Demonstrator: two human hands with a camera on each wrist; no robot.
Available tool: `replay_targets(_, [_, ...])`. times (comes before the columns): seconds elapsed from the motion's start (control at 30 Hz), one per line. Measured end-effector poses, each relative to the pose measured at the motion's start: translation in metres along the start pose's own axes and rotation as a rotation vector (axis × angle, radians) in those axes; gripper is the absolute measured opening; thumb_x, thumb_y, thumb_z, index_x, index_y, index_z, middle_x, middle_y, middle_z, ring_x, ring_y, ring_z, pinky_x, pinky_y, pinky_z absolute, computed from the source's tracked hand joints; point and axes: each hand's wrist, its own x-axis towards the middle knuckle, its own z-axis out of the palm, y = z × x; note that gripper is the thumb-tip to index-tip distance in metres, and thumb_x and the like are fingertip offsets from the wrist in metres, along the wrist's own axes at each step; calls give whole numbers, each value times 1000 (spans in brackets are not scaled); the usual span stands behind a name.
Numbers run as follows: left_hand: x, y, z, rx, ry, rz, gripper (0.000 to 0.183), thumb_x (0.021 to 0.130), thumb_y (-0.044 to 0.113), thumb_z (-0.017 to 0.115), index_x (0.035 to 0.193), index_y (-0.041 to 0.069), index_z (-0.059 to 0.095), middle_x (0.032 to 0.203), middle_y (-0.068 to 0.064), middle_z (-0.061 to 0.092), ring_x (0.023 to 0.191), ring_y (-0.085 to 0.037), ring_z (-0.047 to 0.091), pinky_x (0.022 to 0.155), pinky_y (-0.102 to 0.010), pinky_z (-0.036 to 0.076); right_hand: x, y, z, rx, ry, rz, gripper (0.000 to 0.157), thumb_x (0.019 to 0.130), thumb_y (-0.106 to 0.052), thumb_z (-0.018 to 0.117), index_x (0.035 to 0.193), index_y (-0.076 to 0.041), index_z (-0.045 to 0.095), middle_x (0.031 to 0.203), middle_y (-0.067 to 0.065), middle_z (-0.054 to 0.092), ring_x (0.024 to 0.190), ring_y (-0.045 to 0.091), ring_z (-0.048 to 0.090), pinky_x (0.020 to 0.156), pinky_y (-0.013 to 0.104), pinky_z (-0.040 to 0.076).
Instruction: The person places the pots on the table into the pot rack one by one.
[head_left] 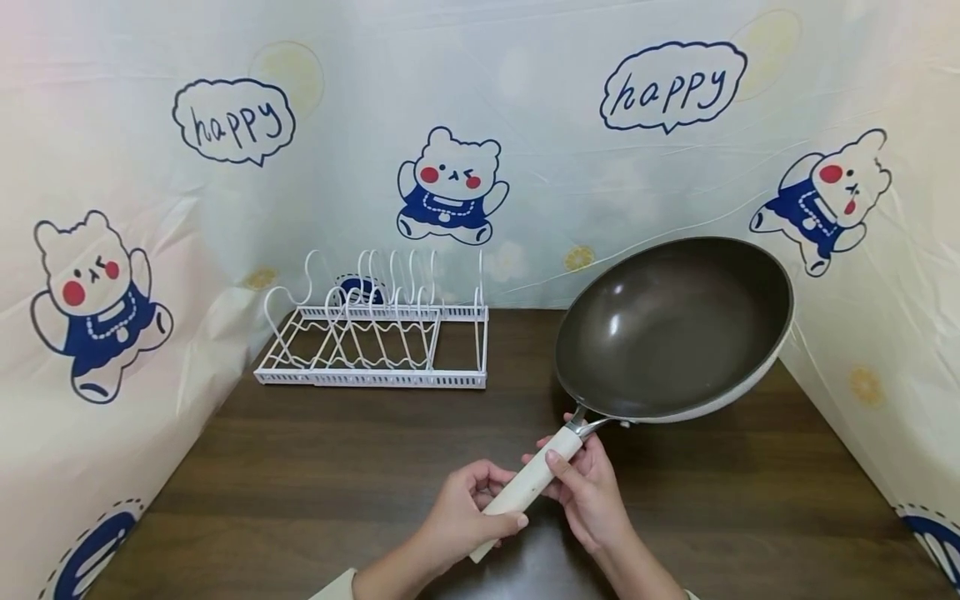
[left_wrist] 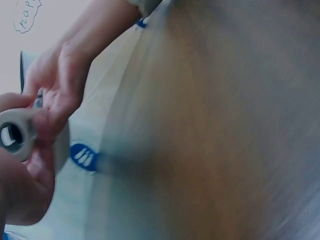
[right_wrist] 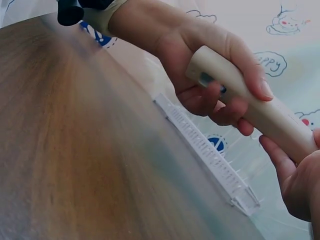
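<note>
A wok (head_left: 675, 325) with a dark inside and a pale outside is held up over the right part of the table, tilted so its inside shows in the head view. Its cream handle (head_left: 534, 481) slants down to the left. My left hand (head_left: 467, 518) grips the handle near its free end, thumb on top. Closer to the wok, my right hand (head_left: 596, 500) holds the same handle from below, with the thumb along its side. In the right wrist view the left fingers (right_wrist: 232, 111) curl under the handle. The left wrist view shows the handle's hollow end.
A white wire rack (head_left: 375, 379) with upright loops stands at the back left of the brown wooden table (head_left: 337, 467). A pale printed cloth (head_left: 540, 167) with bears and the word "happy" hangs at the back and both sides.
</note>
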Motion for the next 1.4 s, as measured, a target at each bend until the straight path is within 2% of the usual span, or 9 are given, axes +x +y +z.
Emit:
replay_targets(0.13, [3, 2, -5, 275, -34, 151, 41, 66, 12, 90, 99, 7, 67, 80, 1, 65, 65, -6, 59, 57, -22, 52, -2, -2, 1, -80, 48, -5, 54, 94, 9, 52, 137, -10, 26, 107, 11, 57, 94, 27, 69, 75, 38, 59])
replay_targets(0.23, [6, 1, -6, 313, -77, 172, 41, 66, 12, 89, 100, 8, 67, 80, 4, 64, 64, -4, 57, 55, -21, 51, -2, -3, 2, -134, 85, 3, 57, 93, 9, 54, 139, -7, 24, 106, 13, 56, 91, 27, 70, 73, 38, 59])
replay_targets(0.37, [7, 0, -5, 200, -113, 109, 37, 71, 8, 85, 102, 1, 65, 82, 0, 65, 67, -7, 59, 58, -19, 50, -1, -5, 4, -170, 143, 18, 58, 92, 8, 57, 139, -6, 25, 105, 14, 55, 88, 27, 70, 71, 39, 59])
replay_targets(0.5, [7, 0, -3, 57, -109, 35, 38, 72, 3, 82, 103, -6, 62, 86, -5, 66, 73, -11, 60, 65, -19, 50, 1, -8, 7, -189, 170, 14, 57, 91, 7, 58, 137, -5, 27, 103, 14, 56, 86, 27, 70, 70, 38, 59])
replay_targets(0.67, [7, -1, -2, -226, -152, -9, 40, 75, -5, 76, 105, -17, 54, 88, -8, 63, 72, -13, 61, 58, -20, 53, 3, -11, 13, -197, 206, 2, 57, 90, 9, 60, 135, -4, 28, 98, 10, 57, 83, 27, 70, 69, 35, 59])
replay_targets(0.77, [6, -4, -2, -401, -212, -21, 34, 78, -5, 74, 104, -13, 52, 87, -10, 63, 69, -13, 63, 52, -21, 53, 5, -13, 18, -198, 217, -9, 57, 90, 9, 60, 135, -3, 27, 96, 8, 57, 80, 24, 69, 68, 33, 59])
replay_targets(0.87, [5, -5, -1, -499, -259, -15, 28, 81, -5, 71, 104, -5, 54, 87, -11, 65, 69, -13, 65, 52, -20, 53, 5, -14, 20, -181, 198, -21, 56, 91, 8, 58, 135, -4, 27, 100, 8, 56, 81, 21, 68, 71, 31, 58])
replay_targets(1.13, [5, -9, -2, -617, -306, 0, 25, 84, -3, 68, 104, 0, 54, 86, -11, 66, 70, -12, 66, 53, -19, 52, 6, -15, 18, -118, 106, -44, 63, 89, 12, 57, 140, -3, 24, 114, 14, 53, 91, 20, 67, 82, 28, 56])
replay_targets(1.4, [7, -8, -7, -519, -297, -29, 27, 84, -1, 70, 106, -2, 54, 88, -12, 67, 69, -14, 66, 50, -22, 53, 7, -12, 18, -125, 98, -47, 64, 89, 13, 57, 140, -2, 23, 107, 10, 54, 89, 19, 67, 82, 30, 56])
